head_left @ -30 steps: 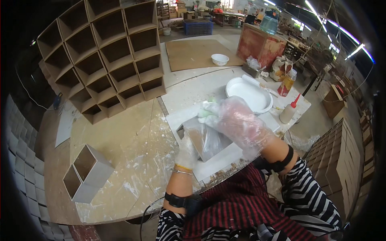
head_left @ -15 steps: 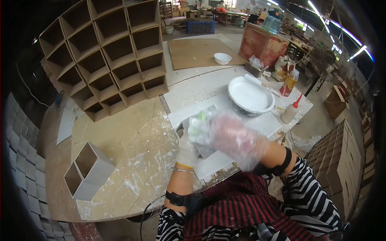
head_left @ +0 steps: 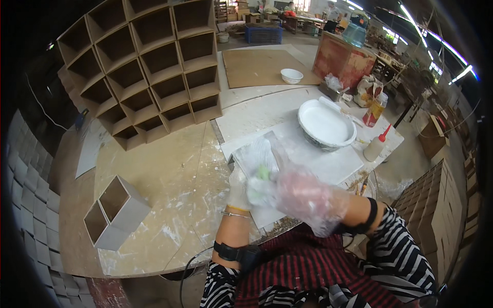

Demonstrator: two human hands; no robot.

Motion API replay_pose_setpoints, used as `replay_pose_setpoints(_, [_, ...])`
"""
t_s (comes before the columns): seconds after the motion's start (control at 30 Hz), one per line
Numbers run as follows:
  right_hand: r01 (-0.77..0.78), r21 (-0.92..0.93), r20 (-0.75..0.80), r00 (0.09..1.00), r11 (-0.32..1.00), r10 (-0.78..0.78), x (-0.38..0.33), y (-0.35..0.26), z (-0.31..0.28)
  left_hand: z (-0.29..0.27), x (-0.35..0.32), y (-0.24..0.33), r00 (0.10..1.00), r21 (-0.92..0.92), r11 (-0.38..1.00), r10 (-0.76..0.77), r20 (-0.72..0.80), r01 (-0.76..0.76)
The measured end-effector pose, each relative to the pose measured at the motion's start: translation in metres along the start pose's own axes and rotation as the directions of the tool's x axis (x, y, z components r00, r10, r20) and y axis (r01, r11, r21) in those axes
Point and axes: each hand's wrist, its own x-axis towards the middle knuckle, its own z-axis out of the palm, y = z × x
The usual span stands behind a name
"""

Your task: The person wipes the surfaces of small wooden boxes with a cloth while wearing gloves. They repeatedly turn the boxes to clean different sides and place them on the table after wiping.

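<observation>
Coating step, I'd guess: right hand (head_left: 303, 192) seems closed on a green pad (head_left: 263, 173), box (head_left: 256, 153) beneath on the table (head_left: 172, 187). Left hand (head_left: 238, 191) beside it, can't tell its grip. Next stroke needs a steady box.

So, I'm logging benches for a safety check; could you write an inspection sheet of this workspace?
Surface: worktop, smeared and spotted with white.
Things: pale box at the hands; basin of white liquid beyond.
Clutter: red-tipped bottle, small bowl, two-cell box.
Hands: gloved left hand at the box's left edge; plastic-covered right hand over the box, blurred, grip unclear.
Cables: dark cable near the left forearm.
Surroundings: compartmented unit back left; stacked pale boxes far left.
</observation>
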Motion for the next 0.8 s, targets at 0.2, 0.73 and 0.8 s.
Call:
replay_pose_setpoints(0.2, [0.174,-0.087,-0.116,0.976,0.981,-0.183,0.036,0.025,-0.003,0.049,-0.015,0.046,0.906,-0.377,0.926,-0.183,-0.382,0.028])
replay_pose_setpoints(0.73, [-0.136,0.272,0.004,0.990,0.953,0.140,0.017,0.018,-0.006,-0.034,0.018,0.002,0.940,0.140,0.930,0.342,-0.004,-0.338])
replay_pose_setpoints(0.8, [-0.205,0.546,0.050,0.976,0.812,0.213,0.015,0.006,0.005,-0.033,0.016,0.001,0.948,0.183,0.936,0.314,-0.050,-0.301])
